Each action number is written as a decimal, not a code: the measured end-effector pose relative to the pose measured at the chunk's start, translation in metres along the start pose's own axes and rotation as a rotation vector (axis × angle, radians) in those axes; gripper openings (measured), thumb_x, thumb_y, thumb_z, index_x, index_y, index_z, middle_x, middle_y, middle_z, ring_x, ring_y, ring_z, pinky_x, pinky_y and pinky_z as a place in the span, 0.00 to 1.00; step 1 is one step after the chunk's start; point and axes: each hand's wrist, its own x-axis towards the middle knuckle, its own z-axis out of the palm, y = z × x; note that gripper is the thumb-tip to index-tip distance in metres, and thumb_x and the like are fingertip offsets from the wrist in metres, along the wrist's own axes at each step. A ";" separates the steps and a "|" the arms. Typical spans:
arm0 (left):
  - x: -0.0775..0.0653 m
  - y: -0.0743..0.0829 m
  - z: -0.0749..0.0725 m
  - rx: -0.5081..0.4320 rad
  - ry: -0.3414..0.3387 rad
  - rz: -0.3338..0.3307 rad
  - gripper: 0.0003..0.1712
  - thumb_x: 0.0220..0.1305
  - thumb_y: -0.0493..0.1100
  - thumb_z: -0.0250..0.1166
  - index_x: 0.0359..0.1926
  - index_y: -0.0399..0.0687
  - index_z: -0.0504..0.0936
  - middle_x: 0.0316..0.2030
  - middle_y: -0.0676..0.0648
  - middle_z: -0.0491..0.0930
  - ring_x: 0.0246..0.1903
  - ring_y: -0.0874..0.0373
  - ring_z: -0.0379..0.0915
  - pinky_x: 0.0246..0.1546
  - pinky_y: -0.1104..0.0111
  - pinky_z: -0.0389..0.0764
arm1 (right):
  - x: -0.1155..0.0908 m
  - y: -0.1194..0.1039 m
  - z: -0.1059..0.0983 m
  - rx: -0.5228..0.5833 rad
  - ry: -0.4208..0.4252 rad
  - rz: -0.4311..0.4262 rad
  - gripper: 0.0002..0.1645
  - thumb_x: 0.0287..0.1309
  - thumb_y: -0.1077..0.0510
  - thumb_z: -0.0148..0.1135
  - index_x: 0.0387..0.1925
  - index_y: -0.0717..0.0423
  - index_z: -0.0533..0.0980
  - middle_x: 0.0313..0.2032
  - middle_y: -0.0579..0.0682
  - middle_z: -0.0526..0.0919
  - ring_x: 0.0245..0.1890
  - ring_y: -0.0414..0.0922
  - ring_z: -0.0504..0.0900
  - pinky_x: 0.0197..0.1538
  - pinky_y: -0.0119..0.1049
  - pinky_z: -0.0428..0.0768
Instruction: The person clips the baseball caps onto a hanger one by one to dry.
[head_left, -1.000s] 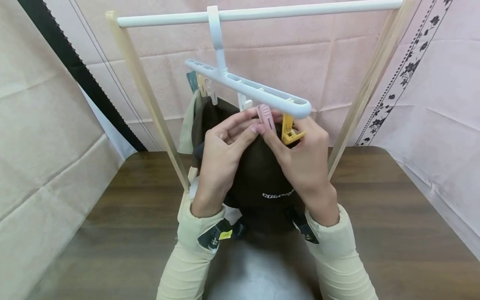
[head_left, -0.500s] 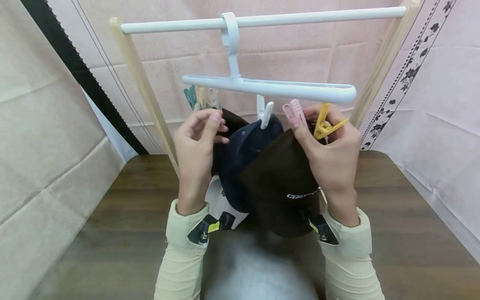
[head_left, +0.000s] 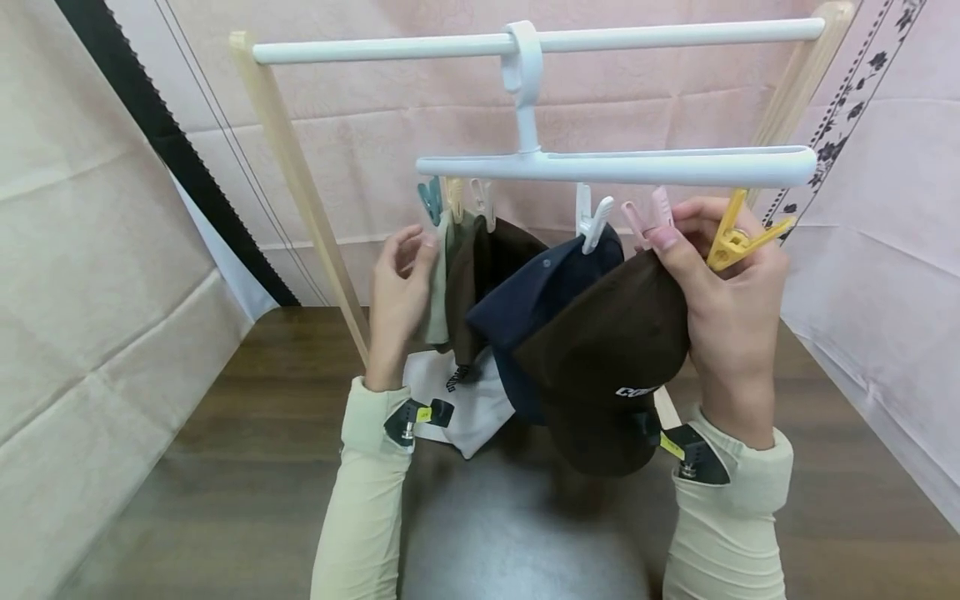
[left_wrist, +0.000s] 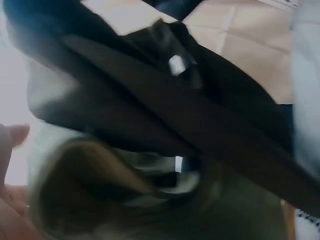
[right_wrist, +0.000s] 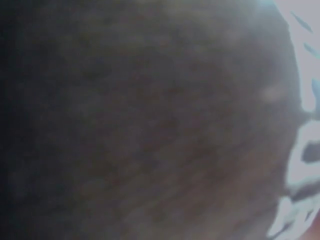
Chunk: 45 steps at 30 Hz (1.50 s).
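In the head view my right hand (head_left: 738, 325) pinches the pink clothespin (head_left: 658, 210) at the top edge of a dark brown cap (head_left: 600, 358) with white lettering. A yellow clothespin (head_left: 738, 237) hangs beside that hand's knuckles. My left hand (head_left: 401, 292), fingers loosely bent, holds nothing beside the grey-green cap (head_left: 437, 287); in the left wrist view its fingers (left_wrist: 12, 150) show at the left edge. A navy cap (head_left: 540, 292) hangs from a white clothespin (head_left: 592, 221), with another brown cap (head_left: 480, 267) further left. Dark cloth fills the blurred right wrist view.
The light blue hanger (head_left: 622, 167) hooks over a white rod (head_left: 390, 50) on a wooden frame (head_left: 288, 167). Teal (head_left: 430, 200), beige and clear clothespins hang at its left. A white lettered cap (head_left: 457, 400) is low behind the others, above the brown table (head_left: 247, 433).
My hands have parted: the left let go near the pink clothespin and moved left to the grey-green cap. The right moved right with the pink clothespin and brown cap; the hanger turned and slid right.
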 end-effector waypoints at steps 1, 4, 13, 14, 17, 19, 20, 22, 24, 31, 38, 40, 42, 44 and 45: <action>0.000 -0.003 0.002 0.008 -0.039 -0.006 0.28 0.78 0.53 0.64 0.70 0.45 0.76 0.64 0.40 0.81 0.64 0.50 0.78 0.68 0.57 0.75 | 0.001 0.000 -0.001 0.016 -0.009 0.006 0.12 0.56 0.74 0.72 0.43 0.73 0.81 0.36 0.61 0.86 0.32 0.48 0.85 0.38 0.33 0.82; 0.000 -0.007 0.006 0.025 -0.102 0.008 0.30 0.77 0.55 0.64 0.72 0.46 0.76 0.65 0.41 0.81 0.63 0.51 0.79 0.65 0.56 0.77 | 0.001 0.001 -0.003 0.055 -0.029 0.026 0.12 0.57 0.75 0.70 0.44 0.74 0.80 0.37 0.63 0.87 0.32 0.50 0.87 0.38 0.33 0.83; -0.002 0.002 0.001 0.170 -0.061 0.035 0.24 0.79 0.49 0.60 0.70 0.51 0.79 0.62 0.44 0.84 0.58 0.53 0.82 0.58 0.56 0.82 | 0.003 0.002 0.004 -0.195 0.154 0.046 0.26 0.54 0.68 0.77 0.54 0.60 0.77 0.46 0.57 0.82 0.48 0.50 0.81 0.52 0.35 0.81; -0.003 0.004 0.000 0.191 -0.066 0.035 0.24 0.79 0.49 0.60 0.71 0.51 0.79 0.62 0.44 0.83 0.58 0.52 0.81 0.57 0.55 0.83 | 0.002 0.001 0.007 -0.250 0.206 0.061 0.30 0.53 0.66 0.79 0.56 0.57 0.75 0.48 0.54 0.80 0.49 0.49 0.80 0.53 0.35 0.80; -0.006 0.009 -0.004 0.234 -0.091 0.023 0.24 0.79 0.50 0.59 0.70 0.49 0.78 0.62 0.43 0.82 0.60 0.49 0.81 0.58 0.53 0.82 | -0.003 0.001 0.014 -0.438 0.326 0.057 0.38 0.56 0.60 0.78 0.64 0.52 0.68 0.53 0.47 0.73 0.52 0.42 0.74 0.53 0.33 0.76; -0.010 0.013 -0.006 0.244 -0.105 0.012 0.23 0.79 0.50 0.59 0.68 0.46 0.78 0.62 0.42 0.81 0.62 0.47 0.80 0.59 0.53 0.82 | -0.007 0.001 0.019 -0.536 0.417 0.003 0.39 0.59 0.57 0.76 0.66 0.52 0.65 0.52 0.44 0.67 0.51 0.37 0.69 0.51 0.31 0.71; -0.011 0.016 -0.008 0.250 -0.105 0.011 0.23 0.79 0.50 0.59 0.67 0.45 0.78 0.62 0.42 0.81 0.62 0.47 0.80 0.60 0.53 0.82 | -0.009 0.001 0.021 -0.569 0.469 -0.051 0.38 0.60 0.56 0.74 0.66 0.53 0.65 0.51 0.43 0.64 0.50 0.36 0.67 0.50 0.30 0.69; -0.014 0.022 -0.010 0.264 -0.096 0.017 0.22 0.78 0.50 0.60 0.64 0.43 0.79 0.60 0.41 0.82 0.60 0.46 0.81 0.59 0.54 0.83 | -0.013 0.001 0.024 -0.579 0.560 -0.192 0.32 0.60 0.55 0.70 0.62 0.56 0.67 0.49 0.42 0.64 0.47 0.36 0.65 0.48 0.29 0.65; -0.017 0.028 -0.011 0.295 -0.073 0.037 0.20 0.78 0.49 0.61 0.61 0.42 0.81 0.57 0.41 0.84 0.57 0.47 0.83 0.57 0.55 0.84 | -0.015 0.002 0.029 -0.521 0.597 -0.322 0.23 0.58 0.56 0.67 0.53 0.59 0.72 0.44 0.44 0.66 0.42 0.38 0.66 0.45 0.29 0.63; -0.023 0.051 -0.014 0.479 -0.018 0.086 0.18 0.75 0.49 0.60 0.56 0.44 0.84 0.50 0.45 0.89 0.48 0.51 0.88 0.48 0.54 0.87 | -0.024 0.014 0.043 -0.781 0.023 -0.368 0.18 0.67 0.53 0.70 0.39 0.68 0.83 0.33 0.58 0.83 0.36 0.51 0.76 0.46 0.37 0.70; -0.035 0.070 -0.018 0.536 0.021 0.093 0.16 0.72 0.49 0.62 0.51 0.45 0.84 0.44 0.46 0.90 0.42 0.54 0.89 0.36 0.55 0.87 | -0.031 0.022 0.048 -1.244 -0.339 -0.123 0.33 0.62 0.36 0.74 0.60 0.51 0.82 0.53 0.60 0.78 0.54 0.61 0.71 0.53 0.60 0.64; -0.037 0.072 -0.018 0.530 0.056 0.065 0.18 0.74 0.54 0.61 0.49 0.44 0.82 0.41 0.47 0.89 0.39 0.55 0.89 0.34 0.56 0.85 | -0.031 0.023 0.046 -1.306 -0.370 -0.056 0.33 0.63 0.37 0.74 0.63 0.48 0.80 0.55 0.59 0.78 0.54 0.61 0.70 0.52 0.60 0.63; -0.036 0.071 -0.018 0.509 0.107 0.029 0.23 0.76 0.59 0.59 0.49 0.43 0.78 0.37 0.46 0.87 0.34 0.53 0.86 0.32 0.58 0.81 | -0.029 0.025 0.042 -1.331 -0.383 -0.020 0.30 0.66 0.41 0.73 0.64 0.47 0.80 0.53 0.59 0.79 0.52 0.60 0.71 0.51 0.60 0.63; -0.034 0.067 -0.017 0.472 0.168 -0.012 0.28 0.76 0.64 0.57 0.49 0.42 0.72 0.35 0.46 0.84 0.31 0.51 0.82 0.31 0.59 0.77 | -0.027 0.030 0.037 -1.327 -0.384 0.003 0.24 0.70 0.47 0.70 0.63 0.48 0.80 0.52 0.58 0.82 0.50 0.59 0.72 0.51 0.59 0.63; -0.032 0.065 -0.016 0.452 0.196 -0.026 0.31 0.76 0.67 0.56 0.50 0.41 0.70 0.35 0.46 0.82 0.31 0.49 0.80 0.31 0.60 0.75 | -0.025 0.033 0.034 -1.309 -0.379 0.004 0.20 0.71 0.51 0.68 0.61 0.48 0.80 0.52 0.57 0.82 0.50 0.58 0.72 0.51 0.59 0.63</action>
